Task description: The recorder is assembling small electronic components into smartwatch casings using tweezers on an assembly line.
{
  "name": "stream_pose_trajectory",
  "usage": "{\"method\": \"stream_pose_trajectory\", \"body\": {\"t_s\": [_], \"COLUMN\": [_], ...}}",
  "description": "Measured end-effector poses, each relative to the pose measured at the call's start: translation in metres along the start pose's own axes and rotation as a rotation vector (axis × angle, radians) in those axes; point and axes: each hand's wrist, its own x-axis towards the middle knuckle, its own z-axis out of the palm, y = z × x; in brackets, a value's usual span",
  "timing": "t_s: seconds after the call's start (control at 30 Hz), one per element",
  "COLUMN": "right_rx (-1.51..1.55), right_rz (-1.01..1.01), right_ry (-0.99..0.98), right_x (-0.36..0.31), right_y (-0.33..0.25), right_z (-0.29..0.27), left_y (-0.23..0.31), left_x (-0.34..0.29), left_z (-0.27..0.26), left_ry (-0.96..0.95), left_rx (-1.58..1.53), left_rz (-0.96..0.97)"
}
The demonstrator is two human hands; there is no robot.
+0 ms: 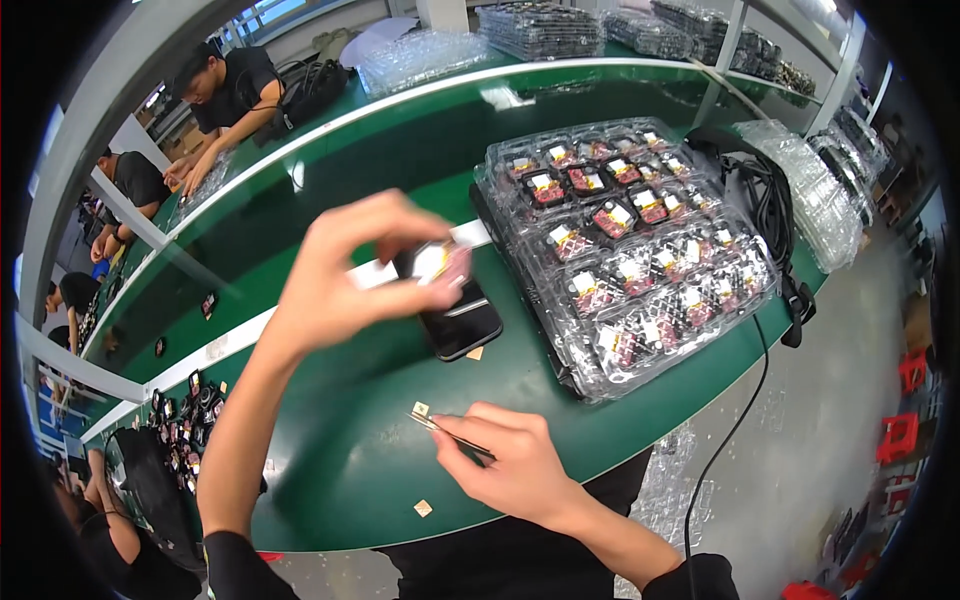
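My left hand (340, 270) is raised over the table, thumb and fingers closed round a small black part with a white and yellow label (432, 262); motion blurs both. Under it lies a dark smartphone (465, 332). My right hand (515, 462) grips a pair of tweezers (462, 440) low over the near side of the table. At the tweezer tips is a small pale square piece (422, 408); whether it is pinched I cannot tell. Another pale square (423, 508) lies nearer the front edge, and one more (475, 353) beside the phone.
Stacked clear plastic trays (560, 350) hold many similar labelled black parts on the right. Loose black parts (185, 430) are heaped at the left. A black cable (765, 370) hangs over the table edge. Co-workers (225, 95) sit along the far-left benches; red stools (897, 437) stand right.
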Motion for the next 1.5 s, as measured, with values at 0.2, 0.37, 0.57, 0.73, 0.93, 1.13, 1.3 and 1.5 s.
{"method": "stream_pose_trajectory", "body": {"t_s": [0.2,0.37,0.57,0.73,0.93,1.13,1.3,1.5], "right_rx": [0.038,-0.009,-0.022,-0.061,-0.067,-0.101,-0.098,-0.12], "right_rz": [0.009,0.03,-0.012,-0.034,0.008,0.074,0.054,0.078], "right_ry": [-0.042,-0.037,-0.034,-0.111,-0.11,-0.044,-0.035,-0.045], "right_x": [0.0,0.001,-0.001,0.0,0.0,0.006,0.011,0.011], "right_y": [0.002,-0.006,0.003,0.001,-0.005,-0.01,-0.007,-0.005], "right_z": [0.01,0.006,0.003,0.006,0.007,0.005,0.01,0.008], "left_y": [-0.012,-0.012,-0.092,-0.151,-0.126,-0.005,0.028,0.022], "left_x": [0.087,0.059,-0.056,-0.212,-0.227,-0.162,-0.174,-0.182], "left_z": [0.045,0.025,-0.073,-0.163,-0.163,-0.046,0.006,-0.006], "left_ry": [-0.284,-0.123,-0.021,-0.037,0.035,-0.254,-0.244,-0.148], "left_rx": [0.112,0.123,0.599,1.178,0.906,0.567,0.722,0.439], "left_rz": [0.252,0.227,-0.196,-0.952,-0.633,-0.218,-0.095,-0.191]}}
